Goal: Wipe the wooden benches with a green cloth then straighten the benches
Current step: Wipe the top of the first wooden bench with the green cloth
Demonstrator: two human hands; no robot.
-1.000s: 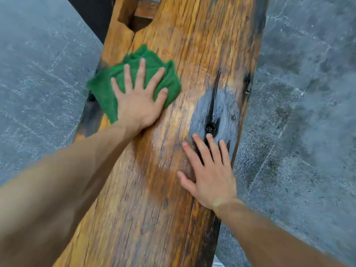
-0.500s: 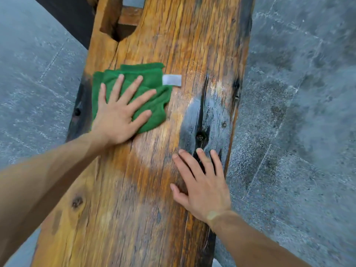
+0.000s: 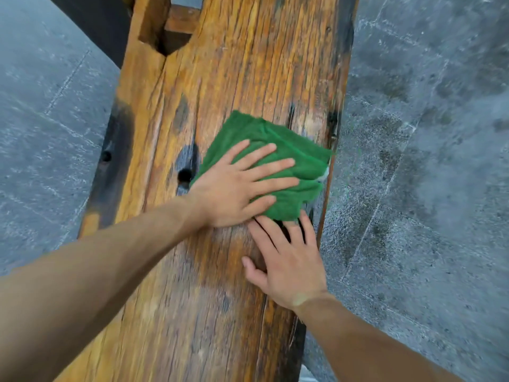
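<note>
Wiping was underway: the flat, released left hand (image 3: 237,186) pressed the green cloth (image 3: 275,161) on the wooden bench (image 3: 248,64) just beyond the flat, released right hand (image 3: 286,260), probably heading next for unwiped wood.

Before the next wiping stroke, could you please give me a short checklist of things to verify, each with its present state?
1. Left hand lies flat on the green cloth, fingers spread: ok.
2. Cloth is fully on the wooden bench: not ok, its corner reaches the right edge and may slightly overhang.
3. Right hand rests flat on the wood to steady: ok.
4. Right fingertips are clear of the cloth: not ok, they touch its near edge.
5. Far part of the bench is already wiped: cannot tell.
6. Bench stands straight on the grey stone floor: cannot tell.
</note>
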